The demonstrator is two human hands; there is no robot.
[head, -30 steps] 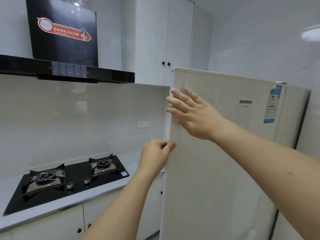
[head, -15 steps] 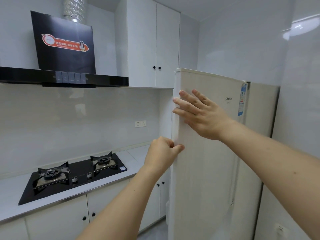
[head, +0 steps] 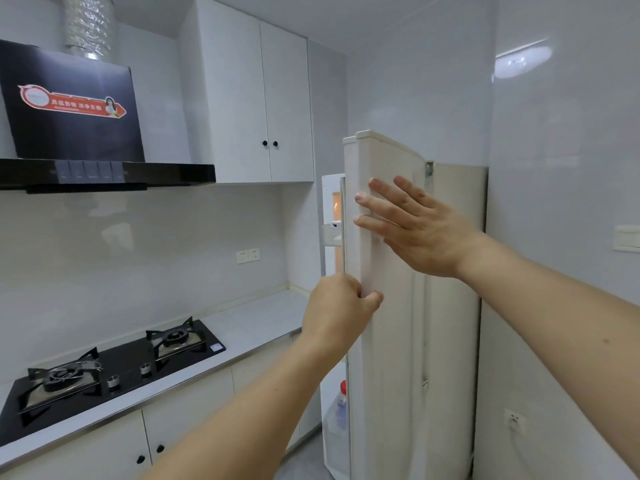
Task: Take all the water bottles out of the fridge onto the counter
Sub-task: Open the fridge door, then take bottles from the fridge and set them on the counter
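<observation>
Red-capped clear water bottle (head: pixel 341 407) low inside beige fridge (head: pixel 453 306), partly hidden.

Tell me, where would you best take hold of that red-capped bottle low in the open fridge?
Probably round its neck and shoulder, just below the red cap, coming from the front-left through the opening. The water bottle stands upright, and the fridge door hides its right side, so only the left is exposed. The left hand grips the door's edge; the right hand lies flat on it.
</observation>
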